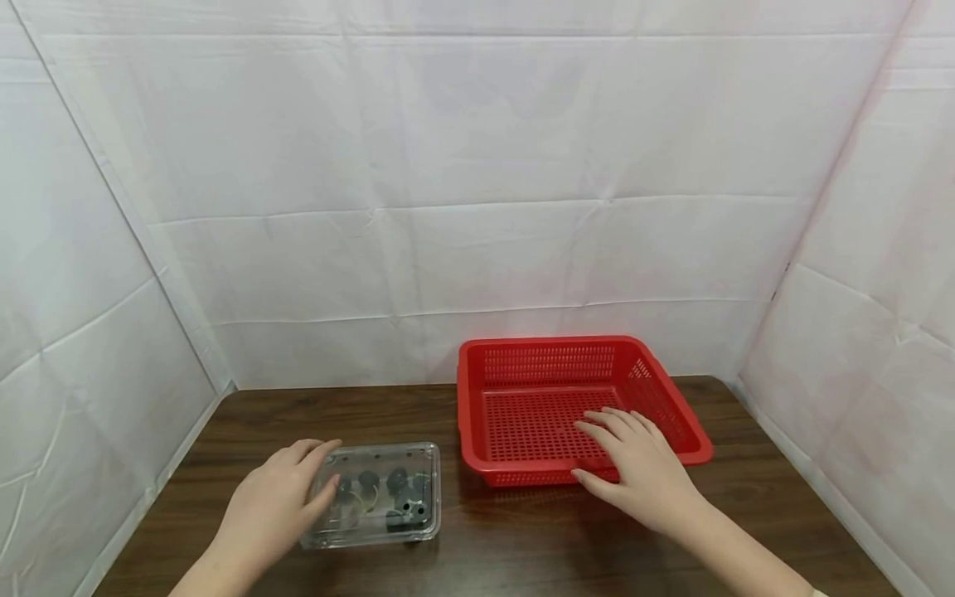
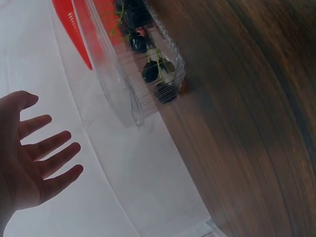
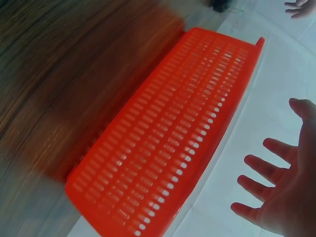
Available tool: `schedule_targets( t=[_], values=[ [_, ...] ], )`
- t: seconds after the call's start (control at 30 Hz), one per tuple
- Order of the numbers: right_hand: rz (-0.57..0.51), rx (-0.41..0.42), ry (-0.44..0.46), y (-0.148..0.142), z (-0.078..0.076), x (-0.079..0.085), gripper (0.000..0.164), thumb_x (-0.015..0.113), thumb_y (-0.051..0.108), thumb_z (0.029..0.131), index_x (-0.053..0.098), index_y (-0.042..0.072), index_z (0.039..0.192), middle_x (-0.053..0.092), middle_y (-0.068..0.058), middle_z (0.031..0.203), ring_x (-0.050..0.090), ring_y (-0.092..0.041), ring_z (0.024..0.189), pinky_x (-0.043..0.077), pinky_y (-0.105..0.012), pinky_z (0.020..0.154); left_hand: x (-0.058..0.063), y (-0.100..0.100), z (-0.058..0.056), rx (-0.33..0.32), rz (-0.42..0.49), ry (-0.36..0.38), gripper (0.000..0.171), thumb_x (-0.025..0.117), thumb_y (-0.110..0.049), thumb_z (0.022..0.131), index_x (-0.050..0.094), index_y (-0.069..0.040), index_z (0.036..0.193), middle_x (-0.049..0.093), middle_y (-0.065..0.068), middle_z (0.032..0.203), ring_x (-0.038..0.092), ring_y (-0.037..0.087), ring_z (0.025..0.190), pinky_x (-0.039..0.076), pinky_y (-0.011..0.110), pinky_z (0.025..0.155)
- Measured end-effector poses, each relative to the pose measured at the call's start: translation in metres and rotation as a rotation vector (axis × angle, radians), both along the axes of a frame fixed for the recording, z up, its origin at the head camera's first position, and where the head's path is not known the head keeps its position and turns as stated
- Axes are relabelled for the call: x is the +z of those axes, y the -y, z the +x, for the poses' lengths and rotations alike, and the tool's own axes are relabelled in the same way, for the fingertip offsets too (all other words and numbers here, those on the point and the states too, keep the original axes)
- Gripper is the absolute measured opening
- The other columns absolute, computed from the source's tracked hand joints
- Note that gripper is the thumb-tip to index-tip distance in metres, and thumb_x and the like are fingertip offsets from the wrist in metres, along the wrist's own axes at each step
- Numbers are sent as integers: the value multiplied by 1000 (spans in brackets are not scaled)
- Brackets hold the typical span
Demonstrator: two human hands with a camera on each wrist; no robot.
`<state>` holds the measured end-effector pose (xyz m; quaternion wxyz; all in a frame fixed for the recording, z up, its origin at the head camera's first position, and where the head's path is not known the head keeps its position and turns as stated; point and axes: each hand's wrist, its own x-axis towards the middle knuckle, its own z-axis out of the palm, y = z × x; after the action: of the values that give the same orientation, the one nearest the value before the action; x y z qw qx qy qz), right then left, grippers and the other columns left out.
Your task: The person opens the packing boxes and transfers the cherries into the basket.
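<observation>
A clear plastic clamshell box [image 1: 384,453] sits on the table at the left, its lid down. Dark round pieces with green stems [image 2: 150,72], like grapes, lie inside it. My left hand [image 1: 272,497] hovers by the box's left end; in the left wrist view its fingers are spread and apart from the plastic. To the right stands a red perforated basket [image 1: 467,414] with nothing seen in it. Over its front right rim is my right hand [image 1: 645,474], fingers spread, holding nothing; the right wrist view shows this hand [image 3: 284,180] above the basket wall.
Both things stand on a dark wood-grain table [image 1: 507,539]. White cloth [image 1: 477,166] hangs behind the table and along both sides. A narrow strip of table separates the box from the basket.
</observation>
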<state>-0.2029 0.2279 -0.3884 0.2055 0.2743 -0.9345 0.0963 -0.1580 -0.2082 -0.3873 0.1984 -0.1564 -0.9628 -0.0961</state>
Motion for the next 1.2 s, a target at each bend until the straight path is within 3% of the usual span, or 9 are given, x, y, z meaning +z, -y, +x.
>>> schedule_targets(
  t=[0.23,0.67,0.8,1.07,1.2],
  values=[
    [3,56,-51,17,-3,0,51,75,45,82,67,13,120,62,-6,123,53,-30,117,37,-52,102,-4,-4,1,9,38,-27,35,74,-21,86,68,-9,118,67,9,107,65,28,95,56,43,69],
    [34,147,-63,48,-5,-8,45,74,43,82,70,16,117,64,-1,116,54,-24,113,41,-48,99,-11,-4,7,35,79,-25,33,73,-17,86,69,-10,117,67,5,101,65,26,91,56,42,69],
    [46,186,-63,56,-4,-10,45,73,43,82,69,16,117,64,-2,117,54,-24,114,41,-48,99,-12,-2,9,65,98,22,33,71,-19,88,68,-9,119,67,7,104,65,27,92,55,45,71],
    [38,272,-90,73,0,-11,41,72,41,83,69,17,117,64,0,114,55,-20,109,45,-43,94,-13,-1,15,122,309,209,32,63,-23,94,66,-7,122,64,13,120,62,37,105,51,54,83],
    [30,317,-130,81,0,-13,39,72,39,83,69,16,114,64,0,112,56,-19,106,46,-41,90,-13,0,15,148,342,263,35,61,-25,95,64,-6,125,61,16,124,58,40,111,48,57,87]
  ],
)
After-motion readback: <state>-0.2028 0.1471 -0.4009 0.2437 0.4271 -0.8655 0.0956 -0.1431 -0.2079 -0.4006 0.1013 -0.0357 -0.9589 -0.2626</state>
